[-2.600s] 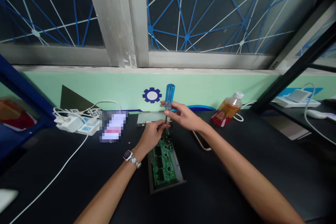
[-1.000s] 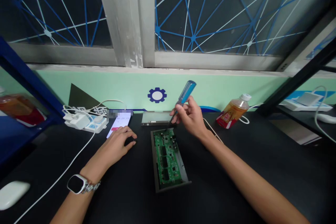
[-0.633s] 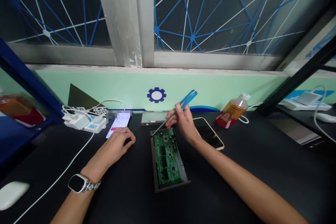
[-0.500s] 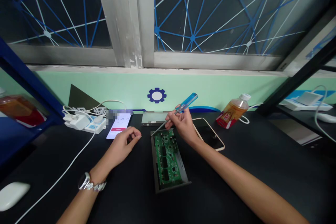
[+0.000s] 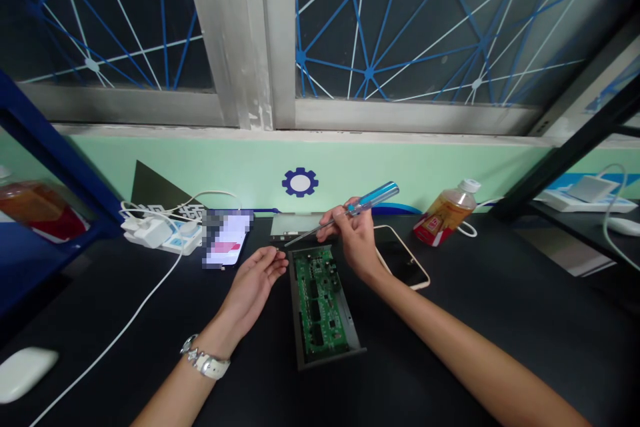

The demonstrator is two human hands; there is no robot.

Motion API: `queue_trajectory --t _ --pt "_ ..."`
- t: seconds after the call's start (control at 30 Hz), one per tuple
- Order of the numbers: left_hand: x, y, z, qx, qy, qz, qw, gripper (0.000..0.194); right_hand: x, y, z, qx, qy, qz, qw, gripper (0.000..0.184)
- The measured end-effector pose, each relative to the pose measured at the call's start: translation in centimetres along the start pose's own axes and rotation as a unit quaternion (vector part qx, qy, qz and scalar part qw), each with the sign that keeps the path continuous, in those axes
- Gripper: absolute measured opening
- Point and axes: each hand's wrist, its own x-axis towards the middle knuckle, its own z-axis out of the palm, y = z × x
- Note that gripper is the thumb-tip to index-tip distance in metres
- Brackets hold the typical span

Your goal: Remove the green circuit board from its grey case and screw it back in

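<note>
My left hand point(image 5: 256, 285) is turned palm up, thumb and finger pinched at a tiny thing too small to name. Right by those fingertips is the tip of a screwdriver point(image 5: 376, 197) with a clear blue handle. My right hand point(image 5: 353, 240) is closed around its handle and upper shaft, holding it slanted, tip down and to the left. Below both hands lies an open metal housing point(image 5: 356, 340) with a green circuit board point(image 5: 327, 313) inside. The screwdriver tip hovers near the housing's far left corner, apart from the board.
A flat metal panel point(image 5: 295, 223) lies behind the housing. A lit phone point(image 5: 235, 240) is left of it, beside a white power strip point(image 5: 185, 238) with cables. On the right are a dark phone in a pale case point(image 5: 403, 257) and a drink bottle point(image 5: 445, 213). A white mouse point(image 5: 25, 373) sits far left.
My left hand has moved right and turned palm up, bringing its fingertips to the screwdriver tip. The screwdriver has lifted slightly off the housing's corner, and its handle has tipped lower to the right.
</note>
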Motion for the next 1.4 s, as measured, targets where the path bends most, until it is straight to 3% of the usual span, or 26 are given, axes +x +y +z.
queue_trajectory --t 0.37,1.4 --pt "-0.17 -0.17 0.53 -0.086 0.026 -0.063 0.994 0.010 -0.03 -0.16 0.10 -0.008 0.002 0.002 1.000 0.032" --pt "-0.08 -0.23 0.70 -0.106 0.043 -0.047 0.992 0.012 -0.07 -0.63 0.42 -0.001 -0.038 -0.019 0.999 0.028"
